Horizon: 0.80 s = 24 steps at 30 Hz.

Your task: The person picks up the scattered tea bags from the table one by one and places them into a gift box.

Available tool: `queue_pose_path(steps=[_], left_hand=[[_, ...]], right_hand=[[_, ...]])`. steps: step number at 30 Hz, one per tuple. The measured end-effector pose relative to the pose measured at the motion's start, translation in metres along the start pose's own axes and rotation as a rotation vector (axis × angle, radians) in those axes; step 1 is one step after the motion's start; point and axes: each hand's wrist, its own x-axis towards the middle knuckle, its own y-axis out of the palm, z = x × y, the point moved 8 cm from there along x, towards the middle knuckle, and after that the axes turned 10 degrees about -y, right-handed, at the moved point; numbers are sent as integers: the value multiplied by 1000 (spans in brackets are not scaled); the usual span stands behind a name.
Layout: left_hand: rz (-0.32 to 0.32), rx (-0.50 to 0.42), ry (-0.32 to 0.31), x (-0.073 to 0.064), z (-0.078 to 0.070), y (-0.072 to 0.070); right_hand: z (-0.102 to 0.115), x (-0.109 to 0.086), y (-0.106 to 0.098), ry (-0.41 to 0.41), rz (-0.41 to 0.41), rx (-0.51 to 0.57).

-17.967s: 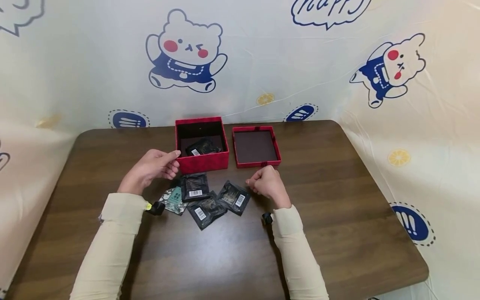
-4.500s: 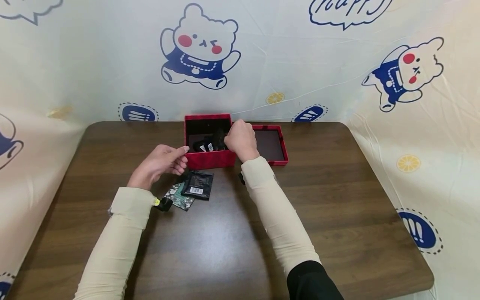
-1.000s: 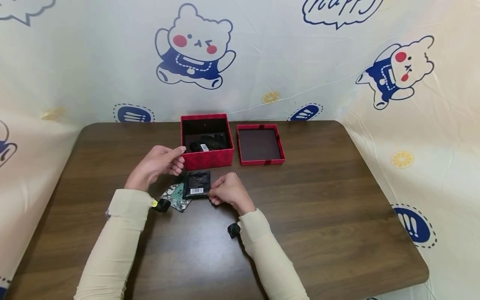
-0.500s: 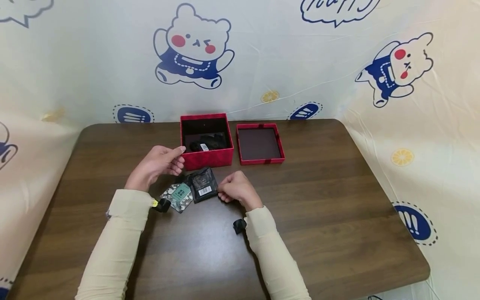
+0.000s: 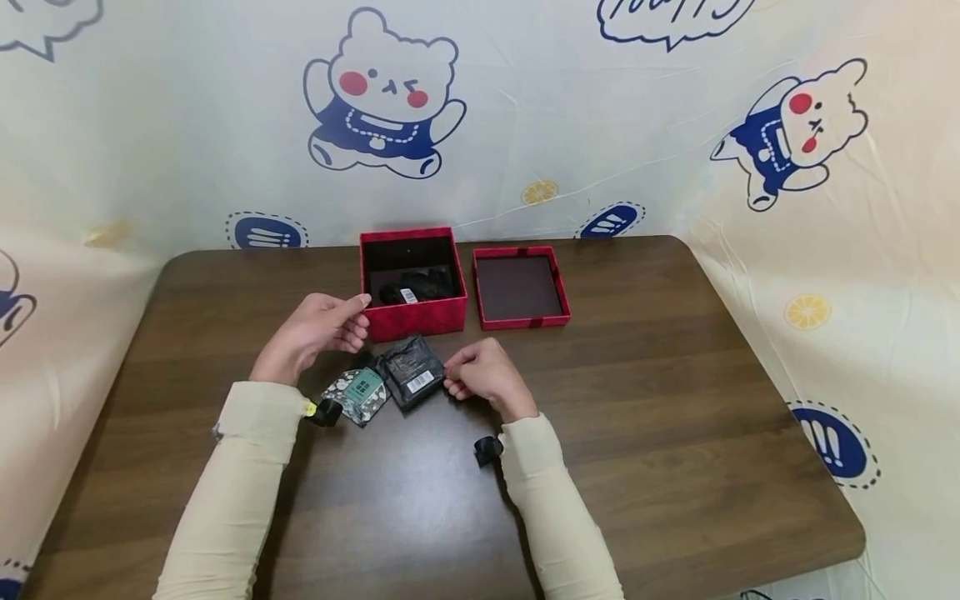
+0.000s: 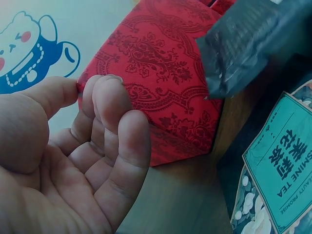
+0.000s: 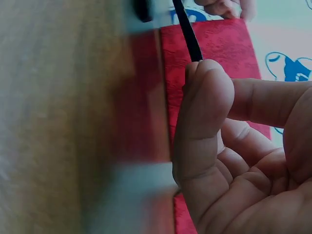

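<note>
My left hand (image 5: pixel 318 329) pinches the near left corner of an open red box (image 5: pixel 416 318) between thumb and fingers. In the left wrist view its red patterned walls show close by the fingertips. Black tea sachets (image 5: pixel 427 285) lie inside the box. My right hand (image 5: pixel 487 372) pinches the right edge of another black tea sachet (image 5: pixel 408 367), which has a white barcode label and is tilted in front of the box. In the right wrist view this sachet (image 7: pixel 187 31) shows edge-on. A jasmine tea sachet (image 5: pixel 358 393) with a teal label lies on the table to its left, slightly overlapped.
The shallow red box lid (image 5: pixel 521 287) lies to the right of the box with its dark inside facing up. Both stand at the back of the brown wooden table (image 5: pixel 675 400), close to a patterned curtain (image 5: pixel 585 100).
Several black sachets seen in front of the box earlier are now off the table, with more inside the box. Lately my right hand has drawn the black sachet rightward, uncovering the jasmine one.
</note>
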Motion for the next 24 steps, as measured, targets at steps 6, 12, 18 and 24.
queue_pose_path(steps=[6,12,18,24], left_hand=[[-5,4,-6,0,0,0],[-7,7,-10,-1,0,-1],[1,3,-7,0,0,-2],[1,4,-7,-1,0,-1]], right_hand=[[8,-1,-7,-5,5,-4],[17,-4,-14,-25,12,-25],[39,-9,-25,-96,-22,-53],[51,-10,-29,-114,-35,-61]])
